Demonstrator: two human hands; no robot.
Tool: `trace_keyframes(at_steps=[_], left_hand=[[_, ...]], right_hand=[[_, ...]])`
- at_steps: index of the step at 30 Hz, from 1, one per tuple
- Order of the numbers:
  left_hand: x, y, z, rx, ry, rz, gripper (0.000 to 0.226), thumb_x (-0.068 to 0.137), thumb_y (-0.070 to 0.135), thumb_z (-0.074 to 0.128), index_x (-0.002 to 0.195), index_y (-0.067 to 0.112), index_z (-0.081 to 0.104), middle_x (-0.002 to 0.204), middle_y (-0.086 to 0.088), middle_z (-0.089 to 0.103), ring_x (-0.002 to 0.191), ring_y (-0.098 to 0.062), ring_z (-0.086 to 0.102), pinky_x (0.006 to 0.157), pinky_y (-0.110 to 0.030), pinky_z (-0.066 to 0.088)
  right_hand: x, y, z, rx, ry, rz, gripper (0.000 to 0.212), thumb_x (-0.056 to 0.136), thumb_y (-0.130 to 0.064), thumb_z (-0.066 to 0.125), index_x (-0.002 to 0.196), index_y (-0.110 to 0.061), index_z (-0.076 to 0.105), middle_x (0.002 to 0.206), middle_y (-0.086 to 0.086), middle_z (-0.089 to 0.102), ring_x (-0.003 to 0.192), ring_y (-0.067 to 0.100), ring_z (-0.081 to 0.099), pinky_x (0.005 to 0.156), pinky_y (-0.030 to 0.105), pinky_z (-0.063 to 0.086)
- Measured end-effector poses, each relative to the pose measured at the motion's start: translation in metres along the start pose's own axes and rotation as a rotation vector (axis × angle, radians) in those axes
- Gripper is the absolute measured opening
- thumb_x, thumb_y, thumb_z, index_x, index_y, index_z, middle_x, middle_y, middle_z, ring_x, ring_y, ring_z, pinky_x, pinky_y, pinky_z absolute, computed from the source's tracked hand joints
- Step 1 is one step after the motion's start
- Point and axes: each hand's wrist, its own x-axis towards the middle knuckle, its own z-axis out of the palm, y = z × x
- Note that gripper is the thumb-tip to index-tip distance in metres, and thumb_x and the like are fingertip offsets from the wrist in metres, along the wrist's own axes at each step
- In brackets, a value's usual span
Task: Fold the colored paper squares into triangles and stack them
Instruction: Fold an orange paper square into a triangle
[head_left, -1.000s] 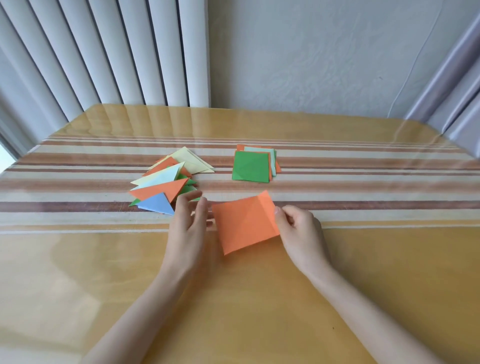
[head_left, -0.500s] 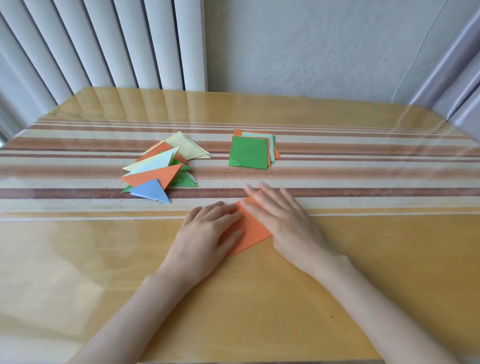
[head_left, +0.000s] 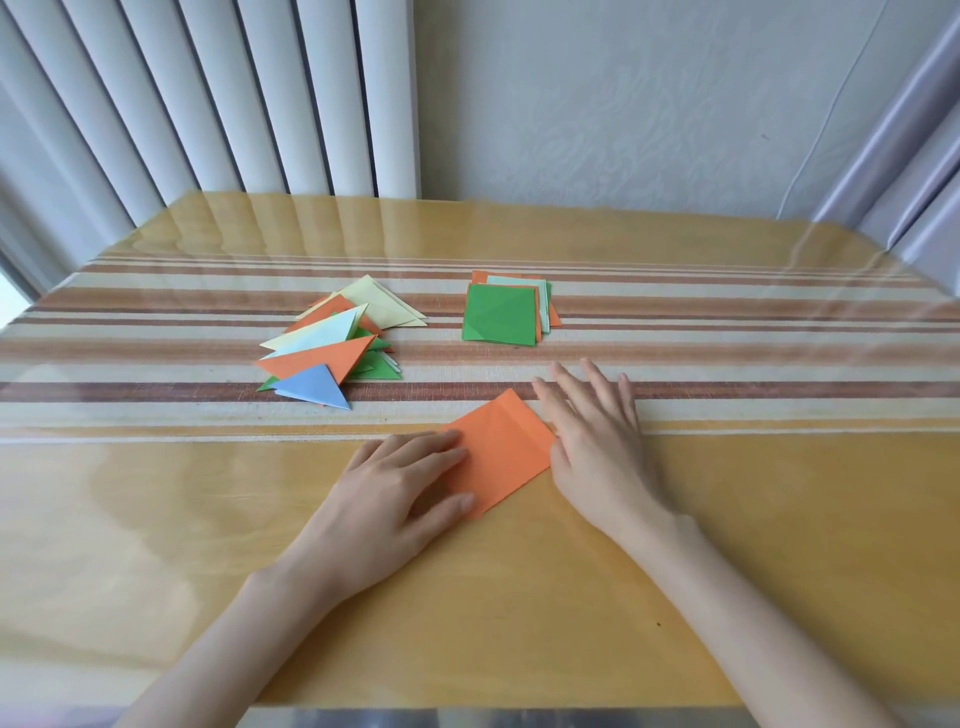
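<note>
The left grip (head_left: 393, 486) presses flat, fingers straight, on the orange paper (head_left: 506, 447); the right grip (head_left: 597, 431) rests spread-fingered on the surface (head_left: 753, 519) beside it.

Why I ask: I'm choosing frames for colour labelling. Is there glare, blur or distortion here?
Head view: the glossy table mirrors the vertical blinds along its far edge, a pale sheen with no washout over the papers; head view: the wide lens bows the table's far edge and stripes; head view: the right hand looks slightly soft at the fingers, while the orange paper and the green square are sharp.
</note>
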Motion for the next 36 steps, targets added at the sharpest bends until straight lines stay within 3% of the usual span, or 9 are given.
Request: trace_keyframes(at_steps=[3, 6, 8, 17, 22, 26, 28, 32, 36], left_hand=[[-0.007, 0.003, -0.002, 0.046, 0.005, 0.014, 0.074, 0.086, 0.076, 0.029, 0.132, 0.025, 0.057, 0.138, 0.013, 0.050, 0.118, -0.008, 0.044, 0.098, -0.028, 0.030], [-0.010, 0.005, -0.001, 0.038, 0.016, 0.029, 0.074, 0.086, 0.074, 0.033, 0.132, 0.021, 0.057, 0.132, 0.010, 0.053, 0.110, -0.013, 0.048, 0.093, -0.032, 0.037], [-0.010, 0.006, 0.000, 0.017, 0.037, 0.039, 0.069, 0.087, 0.072, 0.036, 0.130, 0.023, 0.057, 0.126, 0.012, 0.055, 0.104, -0.011, 0.047, 0.089, -0.033, 0.040], [-0.005, -0.007, -0.003, -0.116, 0.061, 0.023, 0.073, 0.083, 0.078, 0.033, 0.130, 0.028, 0.056, 0.127, 0.019, 0.053, 0.113, -0.004, 0.045, 0.095, -0.026, 0.031], [0.006, -0.008, 0.001, 0.017, 0.155, 0.147, 0.038, 0.093, 0.050, 0.042, 0.101, 0.024, 0.070, 0.107, 0.015, 0.067, 0.095, -0.006, 0.058, 0.090, -0.025, 0.035], [0.013, -0.004, -0.001, 0.021, 0.260, 0.150, 0.028, 0.096, 0.037, 0.043, 0.090, 0.021, 0.065, 0.083, 0.012, 0.066, 0.075, -0.008, 0.055, 0.079, -0.024, 0.038], [0.018, 0.003, -0.004, 0.010, 0.278, 0.169, 0.024, 0.097, 0.035, 0.044, 0.089, 0.020, 0.062, 0.079, 0.012, 0.064, 0.071, -0.008, 0.051, 0.075, -0.026, 0.037], [0.028, 0.010, -0.004, -0.045, 0.215, 0.156, 0.028, 0.092, 0.047, 0.047, 0.097, 0.022, 0.059, 0.082, 0.014, 0.063, 0.073, -0.006, 0.055, 0.078, -0.025, 0.035], [0.029, -0.001, 0.001, -0.168, 0.174, 0.017, 0.040, 0.083, 0.060, 0.046, 0.098, 0.026, 0.060, 0.088, 0.016, 0.063, 0.087, -0.004, 0.054, 0.082, -0.025, 0.033]], right_hand=[[-0.014, -0.008, -0.004, 0.191, 0.073, -0.207, 0.041, 0.095, -0.035, 0.047, 0.125, -0.011, 0.061, 0.129, 0.006, 0.059, 0.124, 0.021, 0.046, 0.112, 0.038, 0.022], [-0.031, -0.025, -0.004, 0.210, -0.119, -0.262, 0.072, 0.087, -0.070, 0.034, 0.131, -0.018, 0.055, 0.138, -0.003, 0.051, 0.131, 0.014, 0.041, 0.115, 0.032, 0.012], [-0.034, -0.026, 0.000, 0.209, -0.184, -0.216, 0.082, 0.080, -0.077, 0.029, 0.138, -0.022, 0.048, 0.145, -0.009, 0.041, 0.135, 0.008, 0.032, 0.117, 0.030, 0.003], [-0.021, -0.009, 0.003, 0.302, -0.146, -0.275, 0.055, 0.087, -0.055, 0.045, 0.123, -0.019, 0.063, 0.133, -0.008, 0.056, 0.125, 0.003, 0.042, 0.114, 0.023, 0.003], [-0.026, -0.013, 0.011, 0.289, -0.013, -0.277, 0.039, 0.094, -0.035, 0.041, 0.101, -0.011, 0.071, 0.119, 0.001, 0.067, 0.117, 0.017, 0.059, 0.109, 0.044, 0.034], [-0.024, -0.016, 0.010, 0.308, 0.049, -0.239, 0.054, 0.097, -0.052, 0.036, 0.096, -0.010, 0.069, 0.106, 0.001, 0.071, 0.108, 0.017, 0.062, 0.111, 0.035, 0.030], [-0.022, -0.018, 0.013, 0.200, 0.183, -0.241, 0.048, 0.094, -0.049, 0.044, 0.085, -0.009, 0.069, 0.090, 0.002, 0.070, 0.096, 0.022, 0.064, 0.099, 0.032, 0.036], [-0.020, -0.011, 0.018, 0.149, 0.246, -0.229, 0.027, 0.088, -0.030, 0.052, 0.075, -0.013, 0.068, 0.082, -0.003, 0.062, 0.083, 0.020, 0.053, 0.074, 0.029, 0.037], [-0.022, -0.002, 0.015, 0.261, 0.206, -0.139, 0.033, 0.089, -0.035, 0.051, 0.073, -0.014, 0.070, 0.084, -0.006, 0.063, 0.085, 0.017, 0.050, 0.075, 0.034, 0.038]])
